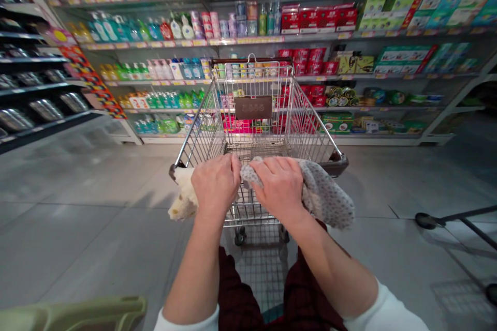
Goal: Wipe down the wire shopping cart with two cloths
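Note:
A metal wire shopping cart (254,150) stands straight in front of me, its basket facing the shelves. Both my hands are closed at the near end of it, side by side, with cloth between them and the cart handle. My left hand (217,183) is wrapped over a cream cloth (183,194) that hangs out to the left. A grey dotted cloth (328,194) is under my right hand (280,186) and drapes out to the right. The handle itself is hidden under the hands and cloths. No goods show in the basket.
Shelves (248,40) of bottles, tins and red boxes span the far side. Metal pots (46,107) sit on a dark rack at the left. A green plastic object (77,313) is at the lower left, and a wheeled frame (458,217) stands on the floor at the right.

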Tool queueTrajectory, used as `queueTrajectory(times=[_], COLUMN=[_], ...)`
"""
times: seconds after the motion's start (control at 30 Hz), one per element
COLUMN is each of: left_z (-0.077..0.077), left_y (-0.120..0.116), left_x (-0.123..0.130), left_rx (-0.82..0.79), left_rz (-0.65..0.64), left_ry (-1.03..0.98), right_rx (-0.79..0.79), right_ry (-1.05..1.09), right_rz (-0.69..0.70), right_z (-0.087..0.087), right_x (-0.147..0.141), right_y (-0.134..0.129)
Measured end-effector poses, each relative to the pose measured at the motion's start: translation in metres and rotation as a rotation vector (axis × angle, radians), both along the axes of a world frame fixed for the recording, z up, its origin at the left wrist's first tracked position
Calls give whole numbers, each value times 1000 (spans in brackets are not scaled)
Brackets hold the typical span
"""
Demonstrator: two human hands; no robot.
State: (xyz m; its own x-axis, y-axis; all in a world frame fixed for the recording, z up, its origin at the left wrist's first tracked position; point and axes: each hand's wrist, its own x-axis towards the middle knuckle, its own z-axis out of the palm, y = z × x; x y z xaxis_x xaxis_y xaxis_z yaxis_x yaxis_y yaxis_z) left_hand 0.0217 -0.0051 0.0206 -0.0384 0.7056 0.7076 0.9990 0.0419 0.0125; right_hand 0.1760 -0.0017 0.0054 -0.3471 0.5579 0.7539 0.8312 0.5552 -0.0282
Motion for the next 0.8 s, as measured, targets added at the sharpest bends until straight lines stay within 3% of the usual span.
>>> queueTrajectory(times=[0.37, 0.8], left_z=[-2, -2], left_y=[-6, -4], left_x=[-18, -36], left_rx=[17, 44], left_rz=[-157, -150], left_ry=[18, -78], right_rx=[72, 108], right_ry=[-133, -139], right_rz=[49, 133], right_z=[2, 2], right_x=[11, 20], right_y=[12, 17])
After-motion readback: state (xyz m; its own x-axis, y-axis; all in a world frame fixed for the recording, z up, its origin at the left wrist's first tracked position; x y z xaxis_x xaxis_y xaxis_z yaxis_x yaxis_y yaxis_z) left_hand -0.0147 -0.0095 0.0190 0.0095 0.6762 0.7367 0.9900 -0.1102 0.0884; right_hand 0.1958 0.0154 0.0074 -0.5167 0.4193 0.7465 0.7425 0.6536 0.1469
